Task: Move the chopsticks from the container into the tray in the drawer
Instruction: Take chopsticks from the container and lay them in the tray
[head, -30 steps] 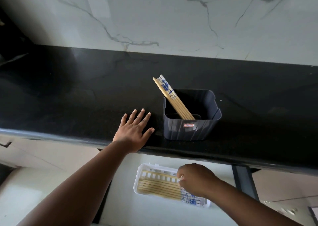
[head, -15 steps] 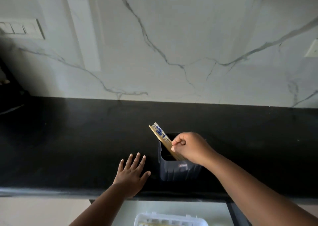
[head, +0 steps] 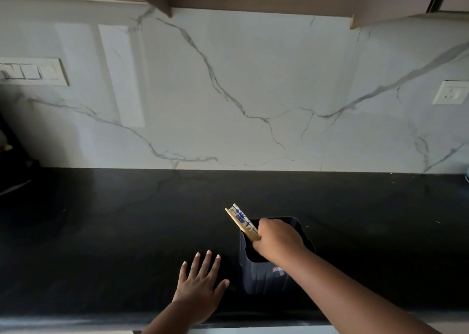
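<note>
My right hand (head: 276, 242) sits over the mouth of the dark container (head: 269, 275), grip pinched around the chopsticks (head: 242, 222). Their blue-patterned ends lean out past the container's far-left corner; lower ends hidden inside, behind my fist. Container stands on the black bench (head: 114, 232), near its front edge. My left hand (head: 200, 288) lies flat on the bench just left of the container, fingers spread, holding nothing. Marble wall (head: 253, 92) rises behind the container.
</note>
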A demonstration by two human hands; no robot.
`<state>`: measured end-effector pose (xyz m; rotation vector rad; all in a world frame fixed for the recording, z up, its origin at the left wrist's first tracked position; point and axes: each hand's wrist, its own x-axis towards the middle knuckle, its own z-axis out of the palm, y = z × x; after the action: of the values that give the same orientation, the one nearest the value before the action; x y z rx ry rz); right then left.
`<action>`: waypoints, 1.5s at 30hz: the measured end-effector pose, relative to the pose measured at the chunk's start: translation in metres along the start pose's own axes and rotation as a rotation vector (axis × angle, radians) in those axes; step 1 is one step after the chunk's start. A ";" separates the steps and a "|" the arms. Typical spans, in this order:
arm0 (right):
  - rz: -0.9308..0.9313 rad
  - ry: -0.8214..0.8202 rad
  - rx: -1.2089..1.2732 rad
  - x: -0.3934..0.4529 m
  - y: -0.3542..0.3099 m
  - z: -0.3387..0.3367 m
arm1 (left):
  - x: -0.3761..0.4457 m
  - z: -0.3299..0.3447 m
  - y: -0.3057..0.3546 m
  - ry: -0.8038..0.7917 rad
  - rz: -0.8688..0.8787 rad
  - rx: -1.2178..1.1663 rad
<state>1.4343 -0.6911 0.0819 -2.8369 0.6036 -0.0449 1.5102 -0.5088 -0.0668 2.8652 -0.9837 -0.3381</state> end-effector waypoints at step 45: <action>-0.103 0.177 0.968 -0.010 0.009 -0.115 | 0.004 -0.018 0.002 -0.048 -0.037 -0.073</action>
<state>1.4119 -0.7212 0.1914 -1.9208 0.3261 -0.4702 1.5166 -0.5129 -0.0498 2.8251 -0.9075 -0.4380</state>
